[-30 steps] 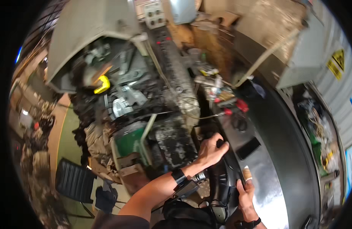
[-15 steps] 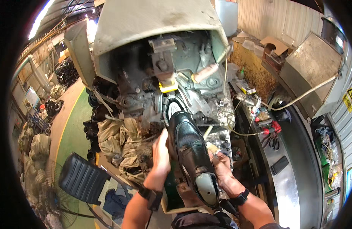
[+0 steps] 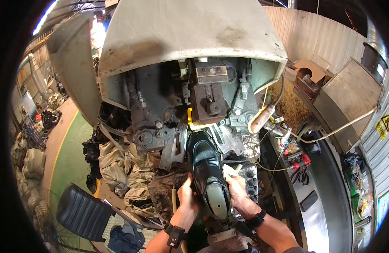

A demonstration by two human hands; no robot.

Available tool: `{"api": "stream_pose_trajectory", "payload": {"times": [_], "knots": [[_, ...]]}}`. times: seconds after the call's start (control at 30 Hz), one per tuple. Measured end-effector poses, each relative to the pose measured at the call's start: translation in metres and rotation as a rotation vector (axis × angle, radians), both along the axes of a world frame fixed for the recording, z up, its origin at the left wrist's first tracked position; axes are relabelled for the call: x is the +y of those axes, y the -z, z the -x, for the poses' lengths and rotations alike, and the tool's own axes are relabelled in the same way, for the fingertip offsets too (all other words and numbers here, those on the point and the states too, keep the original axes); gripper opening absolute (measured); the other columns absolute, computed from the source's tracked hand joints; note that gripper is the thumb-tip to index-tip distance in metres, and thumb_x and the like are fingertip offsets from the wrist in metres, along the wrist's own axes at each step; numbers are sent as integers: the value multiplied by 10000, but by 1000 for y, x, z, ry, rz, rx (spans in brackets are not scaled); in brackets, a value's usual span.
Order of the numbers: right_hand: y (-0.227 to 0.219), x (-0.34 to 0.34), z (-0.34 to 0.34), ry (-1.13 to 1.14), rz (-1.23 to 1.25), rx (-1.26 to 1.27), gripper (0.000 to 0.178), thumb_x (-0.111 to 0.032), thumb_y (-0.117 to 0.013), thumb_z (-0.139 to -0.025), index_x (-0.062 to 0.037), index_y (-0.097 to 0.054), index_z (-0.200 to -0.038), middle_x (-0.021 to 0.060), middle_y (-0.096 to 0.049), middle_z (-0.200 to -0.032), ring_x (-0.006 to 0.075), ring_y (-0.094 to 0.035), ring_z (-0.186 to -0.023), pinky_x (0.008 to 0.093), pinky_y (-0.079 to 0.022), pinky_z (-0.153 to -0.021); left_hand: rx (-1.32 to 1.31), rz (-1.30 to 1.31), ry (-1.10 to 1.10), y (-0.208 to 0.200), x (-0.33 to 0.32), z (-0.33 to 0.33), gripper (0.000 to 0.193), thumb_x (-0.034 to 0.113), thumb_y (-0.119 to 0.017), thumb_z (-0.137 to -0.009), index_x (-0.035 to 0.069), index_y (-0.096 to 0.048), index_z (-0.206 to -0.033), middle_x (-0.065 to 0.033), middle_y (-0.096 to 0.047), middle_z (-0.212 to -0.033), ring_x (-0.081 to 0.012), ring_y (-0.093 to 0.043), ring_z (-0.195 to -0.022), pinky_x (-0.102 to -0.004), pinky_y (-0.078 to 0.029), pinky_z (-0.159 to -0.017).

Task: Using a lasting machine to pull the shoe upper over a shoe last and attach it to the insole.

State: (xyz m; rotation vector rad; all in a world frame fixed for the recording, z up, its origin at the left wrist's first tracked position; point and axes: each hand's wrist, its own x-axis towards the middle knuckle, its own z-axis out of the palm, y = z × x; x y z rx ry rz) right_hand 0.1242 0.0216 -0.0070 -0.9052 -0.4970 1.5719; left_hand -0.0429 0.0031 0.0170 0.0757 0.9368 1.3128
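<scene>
Black shoe (image 3: 201, 156), fitted on a grey-green last (image 3: 218, 204), sits dead centre in front of the machine, long axis roughly 11:30 to 5:30, toe up at 11:30, heel at 5:30. Toe just below the yellow piece (image 3: 196, 125); can't tell if touching. Left hand (image 3: 187, 196) clamped on the shoe's side toward the heel, shoe lying at its 1 o'clock; right hand (image 3: 238, 189) clamped opposite, shoe at its 10 o'clock. Neither hand nearer, both in contact; fingers underneath hidden. Machine hood (image 3: 190, 33) at 12 o'clock, one hanging wooden grip (image 3: 262, 119) at 2 from the shoe. Counts: one shoe, one last, two hands, one yellow piece, one hood, two dark wristbands (image 3: 174, 235). Bench (image 3: 316, 225) at 4 o'clock has one phone (image 3: 309, 201), one pair of scissors (image 3: 300, 176), one red tool (image 3: 303, 160). One black chair (image 3: 83, 211) at 8.
</scene>
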Motion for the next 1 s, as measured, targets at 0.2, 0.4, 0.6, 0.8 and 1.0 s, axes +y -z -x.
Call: {"api": "stream_pose_trajectory", "payload": {"times": [0.2,0.4,0.6,0.8,1.0], "knots": [[9,11,3,21,94,-30,352,-151,-713,-991,8,-642,-1297,45,-716,-1116,116,-658,-940,275,-545,-834,-159,-75,46,25,15,4,405,327,-510,-1080,-7,-653,-1258,-134,-713,-1227,-266,-686,-1081,-400,-541,-969],[33,21,-6,-18,86,-2,323,-135,-696,-1001,5,-634,-1285,46,-723,-1055,106,-671,-866,275,-564,-782,-144,-50,7,34,20,-7,410,323,-504,-1074,-9,-652,-1262,-134,-721,-1209,-268,-697,-1054,-394,-558,-956],[37,32,-6,2,80,98,353,-116,-692,-997,-16,-611,-1325,68,-742,-1053,117,-704,-820,273,-593,-734,-105,-32,-76,52,25,-24,408,328,-513,-1085,-12,-646,-1266,-129,-715,-1209,-254,-699,-1027,-379,-566,-909],[48,40,-6,-34,2,110,340,-90,-684,-996,-9,-612,-1319,75,-742,-1061,130,-711,-806,280,-604,-723,130,-85,-261,61,30,-34,364,308,-534,-1093,-20,-665,-1179,-98,-725,-1106,-212,-697,-955,-351,-570,-837],[48,40,-2,-10,-5,145,340,-63,-671,-995,12,-616,-1322,123,-740,-1109,169,-739,-851,327,-642,-728,153,-98,-267,53,32,-33,372,326,-537,-1091,-16,-669,-1155,-98,-731,-1058,-211,-708,-878,-359,-589,-777]]}}
